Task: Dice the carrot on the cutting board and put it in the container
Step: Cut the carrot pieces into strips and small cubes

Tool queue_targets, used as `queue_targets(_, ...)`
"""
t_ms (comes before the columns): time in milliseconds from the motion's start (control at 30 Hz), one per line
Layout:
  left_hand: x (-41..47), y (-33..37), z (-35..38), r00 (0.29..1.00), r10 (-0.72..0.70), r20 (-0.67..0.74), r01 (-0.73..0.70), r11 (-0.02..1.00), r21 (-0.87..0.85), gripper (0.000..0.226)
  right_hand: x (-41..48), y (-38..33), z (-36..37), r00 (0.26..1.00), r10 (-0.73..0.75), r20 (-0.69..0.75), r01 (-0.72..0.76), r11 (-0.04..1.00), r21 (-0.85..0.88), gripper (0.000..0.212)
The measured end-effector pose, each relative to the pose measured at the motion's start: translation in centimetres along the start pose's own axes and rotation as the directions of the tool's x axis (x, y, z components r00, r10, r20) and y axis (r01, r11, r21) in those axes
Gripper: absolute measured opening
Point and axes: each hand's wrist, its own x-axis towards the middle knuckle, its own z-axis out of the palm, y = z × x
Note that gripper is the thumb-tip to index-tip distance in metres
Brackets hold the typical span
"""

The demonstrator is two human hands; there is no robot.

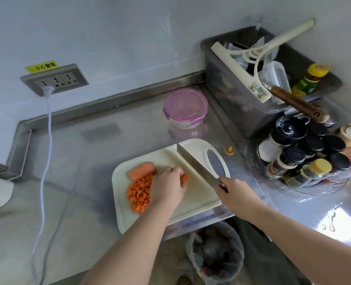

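Pressing down on a small orange carrot piece (pixel 185 178), the left hand (pixel 168 188) curls its fingers over it near the middle of the cream plastic cutting board (pixel 197 196). The right hand (pixel 235 195) is wrapped tight round the handle of a broad steel kitchen knife (pixel 197 164), whose blade lies just right of that piece and points away from the person. Whether its edge touches the board I cannot tell. A heap of small orange carrot cubes (pixel 139 191) lies left of the left hand, with an uncut carrot chunk (pixel 142 170) behind the heap. The round clear container (pixel 185 108) with a pink clip lid stands closed on the steel counter (pixel 88 161), beyond the board.
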Motion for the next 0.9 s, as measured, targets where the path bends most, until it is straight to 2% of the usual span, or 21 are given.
queue_targets(100,-0.4,-0.1,0.4,1.000,-0.031,-0.005,0.031,0.999,0.011,0.026,0.0,-0.2,1.0,0.999,-0.015,0.035,0.016,1.000,-0.019,0.016)
queue_targets(233,-0.7,0.1,0.8,0.993,-0.113,-0.031,0.113,0.994,-0.009,0.021,-0.5,-0.2,1.6,0.997,-0.043,0.068,0.045,0.999,-0.028,0.018)
queue_targets(433,-1.3,0.8,1.0,0.979,-0.175,-0.107,0.171,0.984,-0.046,0.020,-1.2,0.5,1.7,0.998,-0.049,0.041,0.051,0.997,-0.050,0.025)
queue_targets(733,-1.4,1.5,0.9,0.971,-0.228,-0.074,0.224,0.973,-0.055,0.024,-2.5,1.0,1.6,0.998,-0.045,0.048,0.045,0.999,-0.009,0.023)
queue_targets(900,-1.5,1.7,0.7,0.962,-0.271,-0.026,0.266,0.955,-0.128,0.016,-2.7,1.3,1.7,0.997,-0.051,0.053,0.052,0.999,-0.017,0.015)
